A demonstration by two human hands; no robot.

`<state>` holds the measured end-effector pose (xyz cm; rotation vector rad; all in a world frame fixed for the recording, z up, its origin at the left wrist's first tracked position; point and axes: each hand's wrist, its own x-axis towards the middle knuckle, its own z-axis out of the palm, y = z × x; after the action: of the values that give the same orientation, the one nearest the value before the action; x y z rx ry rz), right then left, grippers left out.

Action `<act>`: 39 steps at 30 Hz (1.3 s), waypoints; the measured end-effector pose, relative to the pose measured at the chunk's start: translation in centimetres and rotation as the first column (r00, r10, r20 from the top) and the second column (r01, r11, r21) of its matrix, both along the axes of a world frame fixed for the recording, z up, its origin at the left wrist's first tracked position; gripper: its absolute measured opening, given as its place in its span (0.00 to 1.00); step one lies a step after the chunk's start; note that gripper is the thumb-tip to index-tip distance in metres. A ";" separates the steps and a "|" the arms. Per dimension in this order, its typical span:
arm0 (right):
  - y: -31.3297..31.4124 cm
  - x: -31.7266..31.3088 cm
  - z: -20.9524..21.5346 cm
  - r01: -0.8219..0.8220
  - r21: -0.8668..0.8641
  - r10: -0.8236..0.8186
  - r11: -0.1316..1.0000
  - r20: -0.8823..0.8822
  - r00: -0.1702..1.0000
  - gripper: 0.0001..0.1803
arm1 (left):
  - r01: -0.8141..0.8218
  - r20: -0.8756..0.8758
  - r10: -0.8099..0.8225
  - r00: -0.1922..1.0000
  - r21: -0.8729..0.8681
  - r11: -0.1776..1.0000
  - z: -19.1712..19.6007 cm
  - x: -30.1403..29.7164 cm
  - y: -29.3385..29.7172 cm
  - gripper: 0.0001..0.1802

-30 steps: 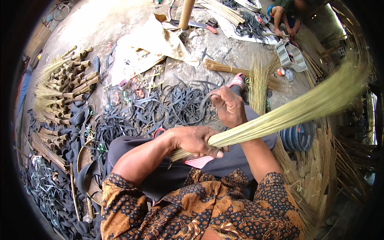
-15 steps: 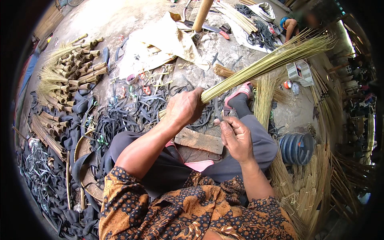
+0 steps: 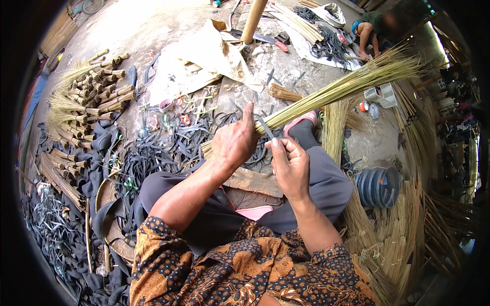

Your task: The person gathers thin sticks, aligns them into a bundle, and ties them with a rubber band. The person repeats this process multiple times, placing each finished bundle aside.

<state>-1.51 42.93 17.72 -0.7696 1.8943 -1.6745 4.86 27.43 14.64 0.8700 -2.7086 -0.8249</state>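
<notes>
A long bundle of thin yellow-green sticks [image 3: 332,99] slants across my lap, its loose, spreading tips pointing to the far right. My left hand [image 3: 233,144] is closed around its thicker end, with the index finger lifted off. Pinched between thumb and fingers of my right hand [image 3: 292,166] is a dark rubber strip [image 3: 266,127], stretched across the bundle just beside my left hand. The far end of the strip is hidden at the left hand. Below both hands lies a worn wooden board [image 3: 253,182] between my legs.
Dark rubber strips [image 3: 176,145] cover the floor ahead and to the left. Tied stick bundles [image 3: 97,97] are piled at far left; more sticks [image 3: 388,239] lie at right beside a clear ribbed container [image 3: 378,187]. A knife [image 3: 265,39] lies near a wooden post [image 3: 253,20]. Another person [image 3: 371,33] crouches at far right.
My left index finger has risen off the bundle. My right hand has moved slightly left and up, and the strip now lies across the bundle. The other person's hands have come into view.
</notes>
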 end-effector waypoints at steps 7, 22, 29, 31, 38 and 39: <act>0.2 -0.3 -0.3 -0.050 0.049 0.044 0.998 0.109 0.993 0.14 | 0.069 -0.058 -0.071 0.996 -0.022 0.997 0.5 0.4 0.0 0.19; 3.4 -7.0 -4.0 -0.307 0.251 0.390 0.918 -0.714 0.581 0.05 | 0.457 -0.231 -0.657 0.717 0.868 0.193 3.1 2.4 0.6 0.15; 0.9 -6.4 1.0 -0.194 0.315 0.370 0.929 -0.810 0.455 0.12 | 0.545 -0.409 -0.414 0.813 0.785 0.294 1.8 1.5 1.3 0.19; 1.3 -5.9 3.5 -0.069 0.663 0.548 0.746 -0.550 0.630 0.13 | 0.431 -0.281 -0.326 0.903 0.595 0.679 0.9 1.1 1.4 0.20; -2.6 -4.2 3.1 0.112 0.491 0.299 0.864 -0.679 0.670 0.18 | 0.190 -0.022 -0.189 0.982 0.138 0.972 -1.1 0.4 1.8 0.15; -3.2 -4.6 2.6 0.029 0.627 0.384 0.779 -0.513 0.768 0.15 | 0.191 -0.011 -0.191 0.982 0.123 0.974 -1.2 0.4 1.9 0.15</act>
<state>-6.07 39.69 20.31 -1.2717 2.4845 -0.5952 5.22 29.37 13.45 0.6385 -2.7997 -1.0397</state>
